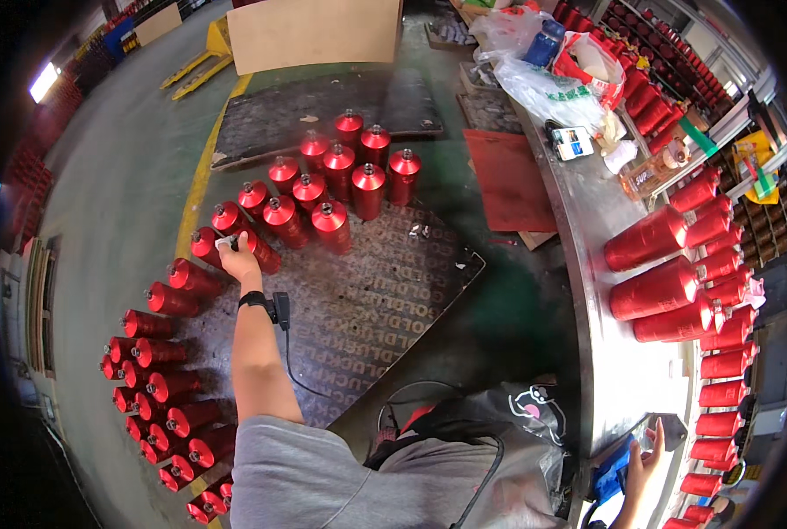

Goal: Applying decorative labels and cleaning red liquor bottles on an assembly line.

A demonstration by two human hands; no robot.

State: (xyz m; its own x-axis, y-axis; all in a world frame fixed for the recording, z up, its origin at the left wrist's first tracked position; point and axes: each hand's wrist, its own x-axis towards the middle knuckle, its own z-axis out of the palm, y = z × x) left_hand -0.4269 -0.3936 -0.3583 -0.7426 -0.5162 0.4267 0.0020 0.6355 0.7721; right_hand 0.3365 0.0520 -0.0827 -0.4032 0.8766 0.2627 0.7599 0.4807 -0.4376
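Note:
My left hand point(241, 257) is stretched out over the board, its fingers closed around the neck of a red metal cylinder point(266, 257); a small whitish patch shows at the fingertips. Beside that hand, another red cylinder point(206, 246) leans slightly outward. More shiny red cylinders with silver necks stand in a cluster just beyond it. At the bench's near end, my right hand point(645, 463) has its fingers apart, next to a dark flat object point(669, 432) and a blue item point(612, 473). Whether it touches either one, I cannot tell.
A dark printed board point(358, 309) bears the cylinders, several along its left side. On my right runs a metal bench point(601, 300) with red cylinders, a phone point(573, 143), plastic bags and a blue bottle point(545, 42). A yellow pallet jack point(218, 48) stands at the far left.

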